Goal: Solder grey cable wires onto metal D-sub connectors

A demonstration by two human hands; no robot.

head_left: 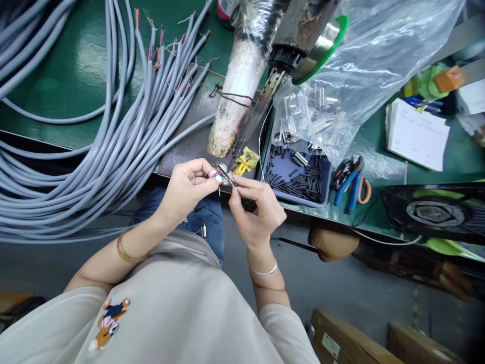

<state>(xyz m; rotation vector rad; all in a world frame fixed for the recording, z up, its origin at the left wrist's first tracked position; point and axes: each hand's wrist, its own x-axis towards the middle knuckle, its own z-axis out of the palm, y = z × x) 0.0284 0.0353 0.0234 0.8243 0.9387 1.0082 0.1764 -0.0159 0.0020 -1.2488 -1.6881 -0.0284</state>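
Note:
My left hand [189,184] is closed in a pinch on a small multi-pin cable connector [223,171] with thin coloured wires at its back. My right hand [255,205] meets it from the other side, thumb and forefinger pressed together at the connector's right end. What lies between those right fingertips is too small to make out. Just beyond the hands are a yellow piece [247,161] and the lower end of a long dark metal tool [257,111]. A stained white wrapped tube [237,86] slants beside that tool.
Grey cables [125,136] with stripped ends cover the bench's left side. A blue tray [326,194] holds black sleeves; a plastic bag [364,65] of connectors overlaps it. Pliers [354,187], a paper pad [417,134], a black fan [435,212] and a green-rimmed solder spool [329,45] are rightward.

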